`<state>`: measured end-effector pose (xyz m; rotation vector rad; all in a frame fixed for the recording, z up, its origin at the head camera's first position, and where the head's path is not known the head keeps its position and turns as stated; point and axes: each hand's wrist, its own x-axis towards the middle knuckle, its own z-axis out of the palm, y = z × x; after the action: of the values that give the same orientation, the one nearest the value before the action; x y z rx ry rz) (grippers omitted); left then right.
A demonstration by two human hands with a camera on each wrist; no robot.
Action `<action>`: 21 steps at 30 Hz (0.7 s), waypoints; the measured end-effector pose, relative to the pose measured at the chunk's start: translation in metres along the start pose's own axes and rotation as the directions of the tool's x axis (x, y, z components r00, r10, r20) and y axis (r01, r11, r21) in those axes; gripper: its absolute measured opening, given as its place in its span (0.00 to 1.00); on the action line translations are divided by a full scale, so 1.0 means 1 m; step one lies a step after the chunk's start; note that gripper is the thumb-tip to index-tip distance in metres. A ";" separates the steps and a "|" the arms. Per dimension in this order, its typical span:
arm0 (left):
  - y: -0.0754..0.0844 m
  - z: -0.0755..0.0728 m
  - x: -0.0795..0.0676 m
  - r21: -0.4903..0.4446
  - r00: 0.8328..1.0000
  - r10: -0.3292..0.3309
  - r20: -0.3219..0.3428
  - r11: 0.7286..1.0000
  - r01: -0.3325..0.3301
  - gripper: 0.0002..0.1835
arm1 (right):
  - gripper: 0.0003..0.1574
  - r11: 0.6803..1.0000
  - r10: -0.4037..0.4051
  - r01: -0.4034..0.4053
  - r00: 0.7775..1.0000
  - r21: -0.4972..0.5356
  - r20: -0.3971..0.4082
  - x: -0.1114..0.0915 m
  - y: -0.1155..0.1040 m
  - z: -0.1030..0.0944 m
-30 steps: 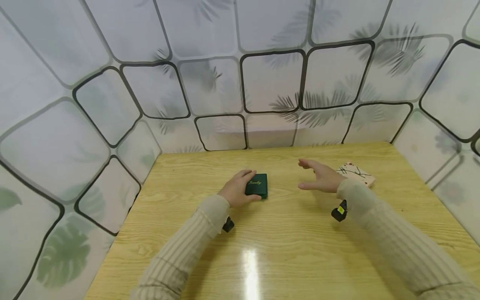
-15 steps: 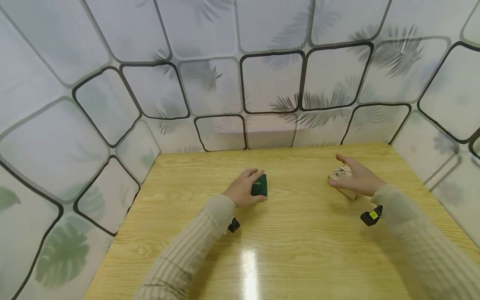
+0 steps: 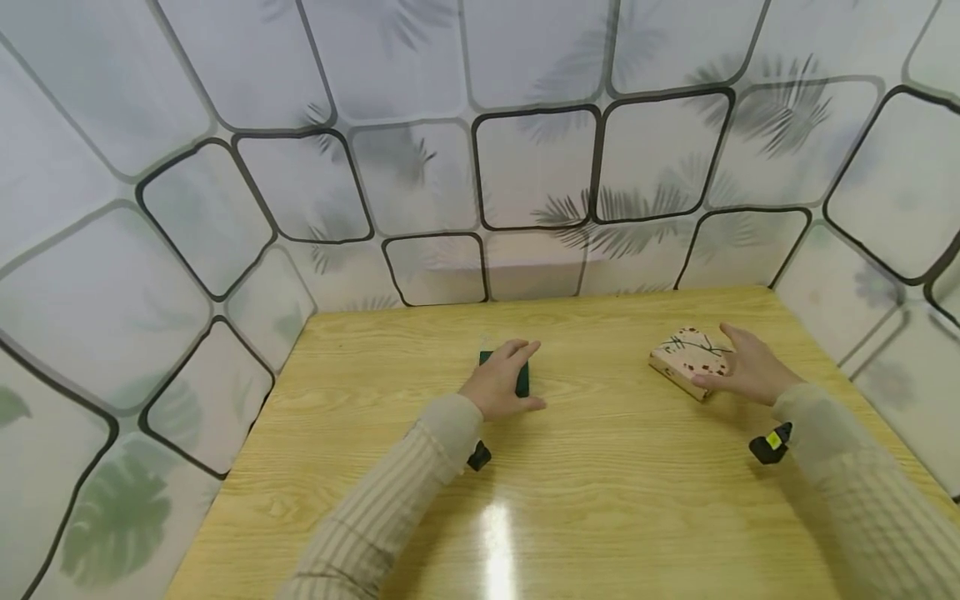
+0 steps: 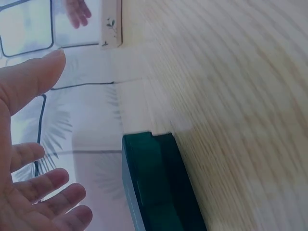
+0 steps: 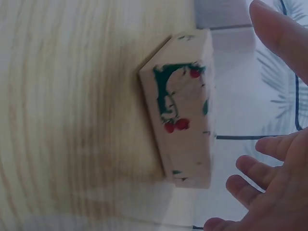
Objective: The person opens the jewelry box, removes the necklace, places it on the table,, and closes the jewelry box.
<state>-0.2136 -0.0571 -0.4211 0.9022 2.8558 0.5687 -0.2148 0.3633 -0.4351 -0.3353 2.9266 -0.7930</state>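
Two hands (image 3: 497,385) (image 3: 756,372), one green box (image 4: 154,187), one pale patterned box (image 5: 183,115), one table (image 3: 600,492)

Over a wood-grain table (image 3: 600,483), the left hand (image 3: 501,385), fingers apart, partly hides a dark green box (image 3: 522,383). To the right, the open-fingered right hand (image 3: 750,368) is at the right side of a cream box (image 3: 682,353) with red-and-green print.

A broad stretch of wooden tabletop (image 3: 600,458) is left open between the green box (image 4: 156,192) and the cherry-patterned box (image 3: 684,357). The green box is partly covered from above by the left hand (image 3: 498,385); the patterned box is flanked on its right by the right hand (image 3: 752,371). Passage beyond the table's far edge is barred by patterned walling (image 3: 536,167).
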 end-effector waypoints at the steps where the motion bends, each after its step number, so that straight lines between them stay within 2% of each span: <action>1: 0.002 0.000 0.001 -0.001 1.000 -0.001 0.005 1.000 0.001 0.52 | 0.75 1.000 0.003 -0.003 1.000 -0.012 -0.004 0.000 0.003 0.001; 10: 0.018 0.008 0.015 -0.040 0.999 0.026 0.037 0.999 -0.025 0.53 | 0.76 0.999 0.034 -0.034 0.999 -0.001 0.028 0.001 0.016 0.009; 15: 0.025 0.013 0.020 -0.031 0.998 0.044 0.048 0.999 -0.042 0.53 | 0.76 0.999 0.038 -0.038 0.999 0.011 0.039 0.002 0.019 0.013; 21: 0.031 0.016 0.022 -0.022 0.997 0.056 0.055 0.998 -0.055 0.53 | 0.75 0.999 0.024 -0.023 0.999 -0.022 0.036 0.004 0.022 0.016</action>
<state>-0.2122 -0.0159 -0.4235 0.9804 2.7784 0.5673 -0.2206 0.3734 -0.4602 -0.3124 2.9015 -0.7454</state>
